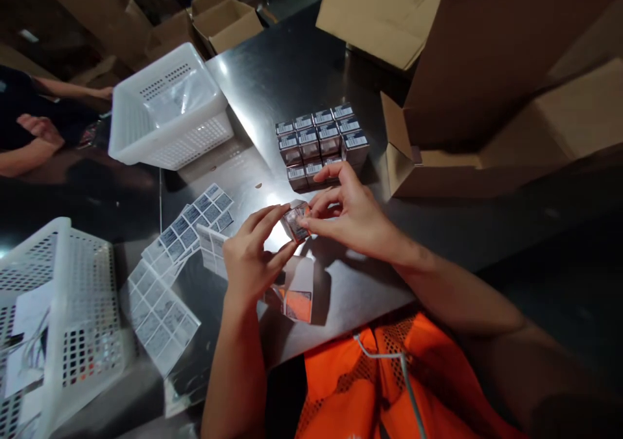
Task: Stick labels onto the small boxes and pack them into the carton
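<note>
Both hands, left and right, pinch one small box between fingertips just above the table, turned as if to take a label from the sheets beside them, near the labelled stack; print is unreadable.

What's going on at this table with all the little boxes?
A person in an orange vest holds one small box between the left hand and right hand, above a dark table. Label sheets lie to the left; labelled boxes stand grouped behind. Another small box sits nearer the vest.
</note>
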### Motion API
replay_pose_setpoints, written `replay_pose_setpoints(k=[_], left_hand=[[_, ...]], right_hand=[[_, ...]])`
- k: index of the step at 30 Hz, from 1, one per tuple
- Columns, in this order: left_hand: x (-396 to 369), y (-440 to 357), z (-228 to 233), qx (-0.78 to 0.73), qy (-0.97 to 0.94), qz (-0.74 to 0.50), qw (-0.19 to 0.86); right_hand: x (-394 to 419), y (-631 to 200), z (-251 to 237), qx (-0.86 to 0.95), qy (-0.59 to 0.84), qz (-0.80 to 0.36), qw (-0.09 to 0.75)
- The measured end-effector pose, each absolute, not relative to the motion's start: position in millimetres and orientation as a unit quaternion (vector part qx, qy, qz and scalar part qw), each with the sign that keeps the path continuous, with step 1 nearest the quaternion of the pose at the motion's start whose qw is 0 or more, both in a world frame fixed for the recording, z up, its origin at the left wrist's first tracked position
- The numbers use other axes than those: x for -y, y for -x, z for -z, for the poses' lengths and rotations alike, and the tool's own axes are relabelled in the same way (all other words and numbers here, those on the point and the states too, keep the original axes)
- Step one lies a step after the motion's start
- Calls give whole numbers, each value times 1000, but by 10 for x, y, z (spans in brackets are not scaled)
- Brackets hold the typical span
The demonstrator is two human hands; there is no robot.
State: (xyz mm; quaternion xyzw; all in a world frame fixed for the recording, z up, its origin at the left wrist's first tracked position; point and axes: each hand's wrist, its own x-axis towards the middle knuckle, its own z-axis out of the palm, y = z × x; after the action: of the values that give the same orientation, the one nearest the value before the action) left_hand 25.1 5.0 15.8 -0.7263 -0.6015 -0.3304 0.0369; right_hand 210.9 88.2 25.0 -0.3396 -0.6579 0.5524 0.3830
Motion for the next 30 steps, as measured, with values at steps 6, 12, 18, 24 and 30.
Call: replay_pose_setpoints(k=[6,12,18,24,30], left_hand=[[-35,-263,-151,601,729,325,43],[-78,-237,-133,660,634,392,89],[-139,-102,-113,738,487,441,151],[-150,-16,-56,752,467,447,128],[-197,12,-42,797,414,429,93]], right_hand=[[-949,-2140,-268,695,441,-436,363],[-1052,-2118,-176,670,384,-474,423],[-858,-1974,-77,758,169,-534,333],[-817,-1899,70,810,130,-484,306],[-782,-1897,67,829,131,-430,332]])
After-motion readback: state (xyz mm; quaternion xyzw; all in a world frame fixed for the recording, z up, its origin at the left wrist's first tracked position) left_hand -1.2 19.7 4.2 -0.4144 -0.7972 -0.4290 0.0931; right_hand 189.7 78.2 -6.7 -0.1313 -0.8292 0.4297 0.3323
